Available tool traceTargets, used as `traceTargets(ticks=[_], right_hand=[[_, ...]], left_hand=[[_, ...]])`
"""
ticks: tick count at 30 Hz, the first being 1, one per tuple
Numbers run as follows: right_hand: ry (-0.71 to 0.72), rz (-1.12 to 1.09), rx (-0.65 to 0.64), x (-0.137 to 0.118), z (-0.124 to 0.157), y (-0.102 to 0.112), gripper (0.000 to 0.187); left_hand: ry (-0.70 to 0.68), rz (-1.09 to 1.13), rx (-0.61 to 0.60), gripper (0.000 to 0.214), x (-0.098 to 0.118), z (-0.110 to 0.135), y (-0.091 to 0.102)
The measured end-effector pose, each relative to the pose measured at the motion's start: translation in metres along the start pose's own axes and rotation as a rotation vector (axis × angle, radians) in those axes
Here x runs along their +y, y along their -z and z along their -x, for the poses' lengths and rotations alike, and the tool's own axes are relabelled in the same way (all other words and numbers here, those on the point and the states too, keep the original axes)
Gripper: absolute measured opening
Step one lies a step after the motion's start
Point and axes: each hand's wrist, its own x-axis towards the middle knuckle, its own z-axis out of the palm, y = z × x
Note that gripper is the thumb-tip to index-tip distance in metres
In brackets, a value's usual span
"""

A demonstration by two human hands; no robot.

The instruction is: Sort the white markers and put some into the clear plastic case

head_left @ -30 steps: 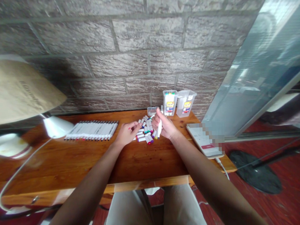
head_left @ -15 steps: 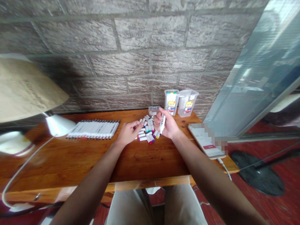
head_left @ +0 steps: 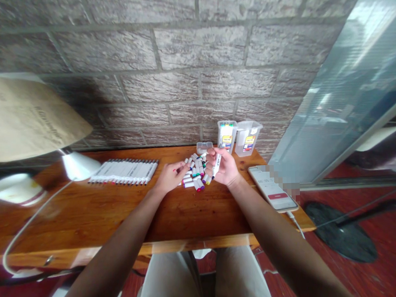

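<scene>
My right hand (head_left: 227, 167) is closed around a white marker (head_left: 217, 165), tilted with its dark end down toward me. Over the left edge of a loose pile of marker caps (head_left: 197, 171), white with coloured ends, is my left hand (head_left: 171, 176). Its fingers are bent together at the tips, and whatever they may hold is too small to make out. A red mark shows near its thumb. Farther left lies a neat row of white markers (head_left: 124, 172) with dark ends, side by side on the wooden table (head_left: 194, 218).
Two clear plastic boxes stand by the brick wall: one with markers (head_left: 226, 136), one see-through box (head_left: 248, 139). A small clear lid (head_left: 204, 147) lies beside them. A phone (head_left: 274, 189) with a cable is at right; a lamp (head_left: 78, 165) and white cup (head_left: 17, 188) at left.
The right hand has shifted slightly right and down with the marker, whose printed side now shows more. My left hand has barely moved.
</scene>
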Motion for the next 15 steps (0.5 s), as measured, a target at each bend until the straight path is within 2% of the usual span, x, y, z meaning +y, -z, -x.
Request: traceTargets(ticks=[9,15], right_hand=[[0.032,-0.107,0.009,0.0012,-0.0003,-0.0001,0.046],[0.035,-0.145,-0.034,0.0005,-0.0009,-0.001,0.058]], left_hand=[[-0.02,-0.01,0.025,0.041,0.0017,-0.0005,0.0007],[-0.04,-0.01,0.024,0.042,0.0003,-0.0006,0.0005]])
